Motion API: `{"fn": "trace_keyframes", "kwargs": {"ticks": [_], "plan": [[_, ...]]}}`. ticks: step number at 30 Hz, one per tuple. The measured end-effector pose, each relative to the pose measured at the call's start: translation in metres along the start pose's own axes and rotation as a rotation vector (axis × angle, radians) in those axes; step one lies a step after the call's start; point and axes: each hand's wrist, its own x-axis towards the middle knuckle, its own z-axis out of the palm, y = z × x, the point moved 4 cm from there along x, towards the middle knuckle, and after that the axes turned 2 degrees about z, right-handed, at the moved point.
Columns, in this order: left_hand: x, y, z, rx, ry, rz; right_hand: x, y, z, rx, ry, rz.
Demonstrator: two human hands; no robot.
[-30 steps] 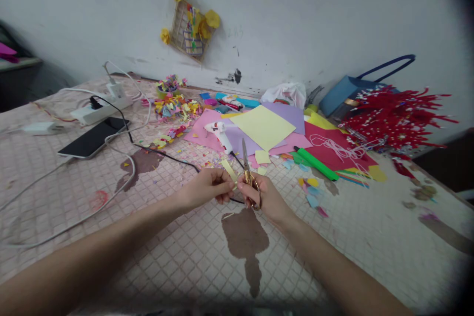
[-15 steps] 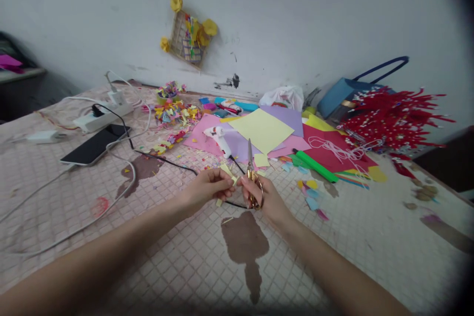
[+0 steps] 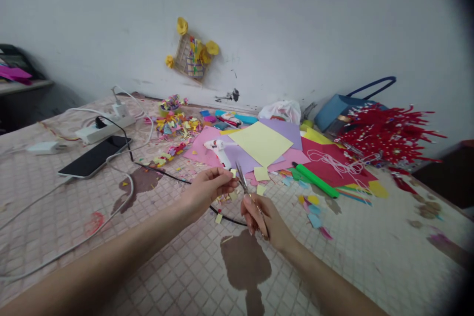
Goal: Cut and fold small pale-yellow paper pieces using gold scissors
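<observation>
Between the thumb and fingers of my left hand is a small pale yellow paper piece. My right hand is wrapped round the handles of gold scissors, whose blades point up and away, slightly parted, just right of the paper piece. Behind the hands, a white glue gun lies on pink and purple sheets. A large pale yellow sheet rests on the pile, with small yellow squares in front of it.
A phone and a power strip with cables lie at the left. Paper scraps are heaped at the back. At the right are a green tube, red sheets, white string and red beaded stems. A black cord passes beneath my hands.
The scissors have tilted left, their blades now parted beside the paper piece. My right hand has moved lower. The view has tipped up slightly, and more yellow pieces show on the table.
</observation>
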Motion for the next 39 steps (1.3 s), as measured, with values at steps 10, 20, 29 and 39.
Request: {"fn": "trace_keyframes", "kwargs": {"ticks": [10,20,29,39], "plan": [[-0.006,-0.002,-0.008,0.048,0.029,0.045,0.002,0.008,0.004,-0.101,0.03,-0.029],[-0.005,-0.006,-0.012,0.054,0.024,0.075,0.001,0.008,0.007,-0.167,0.021,-0.025],[-0.006,-0.006,-0.013,0.063,0.038,0.085,-0.001,0.007,0.008,-0.131,0.016,0.01],[-0.006,-0.007,-0.012,0.056,0.034,0.094,0.0,0.005,0.008,-0.178,0.026,-0.019]]}}
